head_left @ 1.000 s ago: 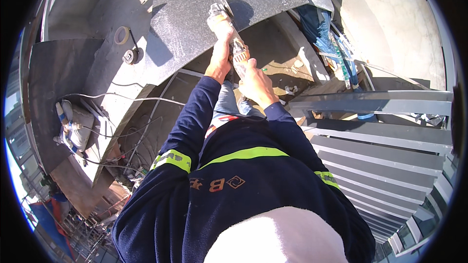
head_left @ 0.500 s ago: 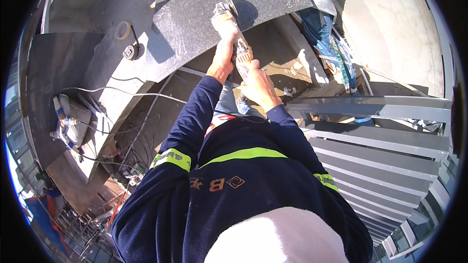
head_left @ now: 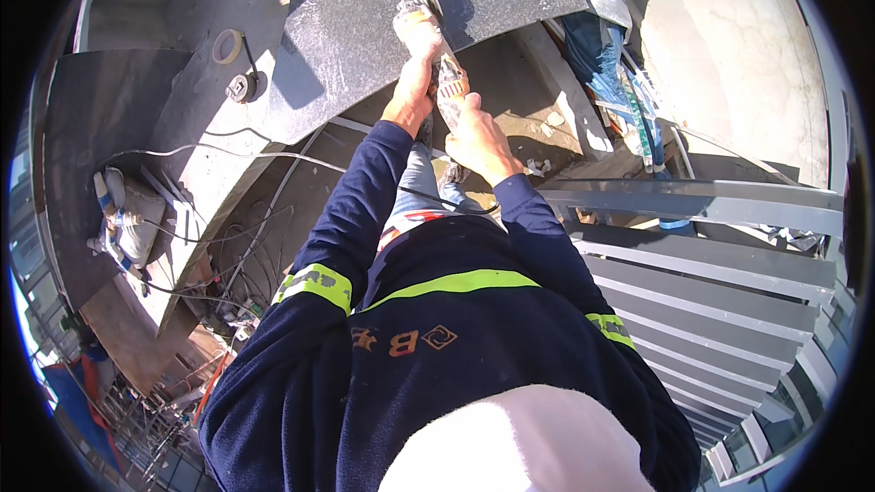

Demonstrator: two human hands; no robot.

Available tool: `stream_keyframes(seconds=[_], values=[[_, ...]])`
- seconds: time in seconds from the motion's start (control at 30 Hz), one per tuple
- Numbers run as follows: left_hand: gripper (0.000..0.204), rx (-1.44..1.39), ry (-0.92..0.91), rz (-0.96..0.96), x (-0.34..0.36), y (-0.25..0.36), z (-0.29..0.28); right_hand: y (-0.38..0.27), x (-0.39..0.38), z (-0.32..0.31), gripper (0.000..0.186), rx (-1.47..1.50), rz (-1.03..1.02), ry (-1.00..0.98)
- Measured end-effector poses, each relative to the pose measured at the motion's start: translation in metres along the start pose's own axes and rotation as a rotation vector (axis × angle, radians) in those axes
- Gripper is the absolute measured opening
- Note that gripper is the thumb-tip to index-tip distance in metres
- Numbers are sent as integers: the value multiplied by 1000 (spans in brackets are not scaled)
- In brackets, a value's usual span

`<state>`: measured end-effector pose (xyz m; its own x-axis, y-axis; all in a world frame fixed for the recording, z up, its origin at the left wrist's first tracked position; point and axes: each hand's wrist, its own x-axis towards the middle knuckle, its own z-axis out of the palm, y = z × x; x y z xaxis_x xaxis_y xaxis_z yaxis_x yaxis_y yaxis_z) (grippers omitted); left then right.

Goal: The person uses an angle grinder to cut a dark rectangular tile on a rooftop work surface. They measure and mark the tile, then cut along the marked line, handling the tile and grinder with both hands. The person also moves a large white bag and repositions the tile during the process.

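Both of my hands are on a dust-covered angle grinder [head_left: 452, 82] with an orange-and-white body. My left hand [head_left: 417, 50] is wrapped round its front end, close to the disc. My right hand [head_left: 481, 140] closes round the rear of the body, nearer to me. The disc [head_left: 432, 0] stands on edge at the surface of a dark grey slab [head_left: 365, 59], and pale dust rises at its far side. Whitish dust and scratches mark the slab. How deep the disc sits in it I cannot tell.
Left of the grinder lie a roll of tape [head_left: 227, 46] and a tape measure [head_left: 241, 87]. A power cable [head_left: 246, 155] runs across from the left. Another tool [head_left: 118, 219] lies beside a bag at far left. Grey metal slats [head_left: 702, 264] are at right, blue sheeting [head_left: 592, 46] beyond.
My hands and the grinder have shifted slightly away from me along the slab. The dust at the disc's far side looks thicker.
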<state>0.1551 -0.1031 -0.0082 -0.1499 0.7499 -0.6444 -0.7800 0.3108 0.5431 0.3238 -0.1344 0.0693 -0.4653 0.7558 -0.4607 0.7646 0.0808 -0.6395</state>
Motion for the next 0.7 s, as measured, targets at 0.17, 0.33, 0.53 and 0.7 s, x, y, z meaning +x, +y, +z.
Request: stream_keyframes(seconds=[0.17, 0.33, 0.53, 0.7], values=[[41, -19, -4, -4, -20, -12, 3, 4, -25, -5, 56, 14, 33, -32], [47, -6, -19, 32, -29, -30, -4, 13, -47, -1, 56, 48, 34, -23], [51, 16, -2, -2, -12, -18, -6, 7, -26, 1, 56, 24, 34, -12], [45, 25, 28, -15, 4, -4, -3, 7, -5, 2, 57, 3, 36, -7]])
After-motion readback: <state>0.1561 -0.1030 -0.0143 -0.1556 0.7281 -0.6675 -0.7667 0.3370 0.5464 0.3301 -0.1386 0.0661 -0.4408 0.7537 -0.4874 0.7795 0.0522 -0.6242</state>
